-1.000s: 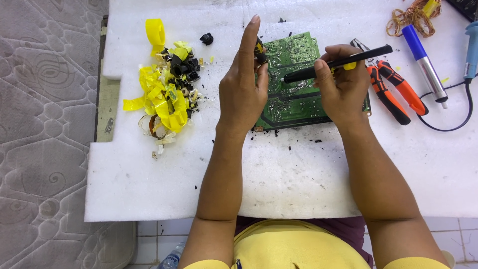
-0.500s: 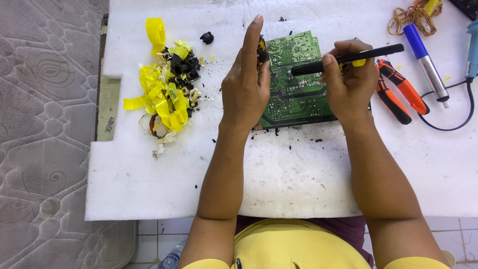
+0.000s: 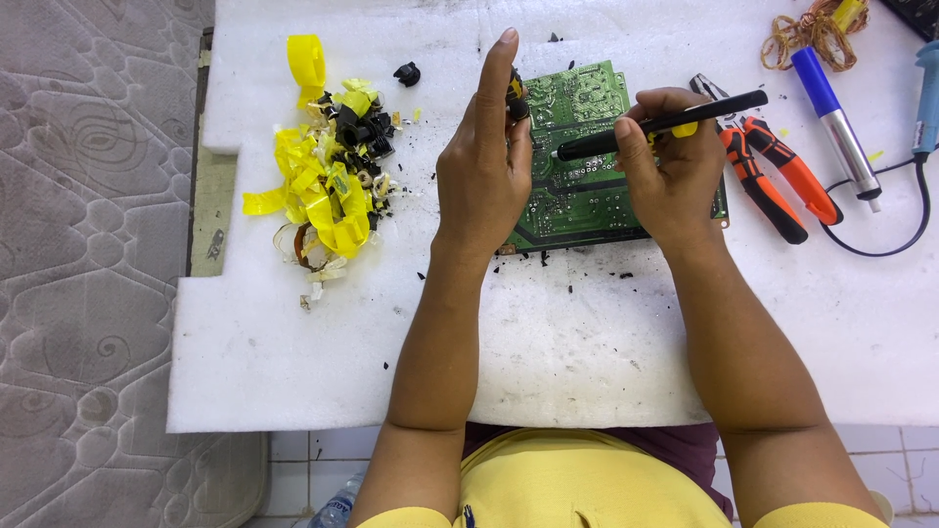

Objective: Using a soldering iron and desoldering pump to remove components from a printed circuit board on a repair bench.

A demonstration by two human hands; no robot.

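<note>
L hand rests on left edge of green circuit board, fingers straight, thumb by a small black part. R hand grips black pen-like tool, tip on board. All on white foam sheet. Left: pile of yellow tape scraps w/ black bits. Right: orange pliers, blue-handled tool.
</note>
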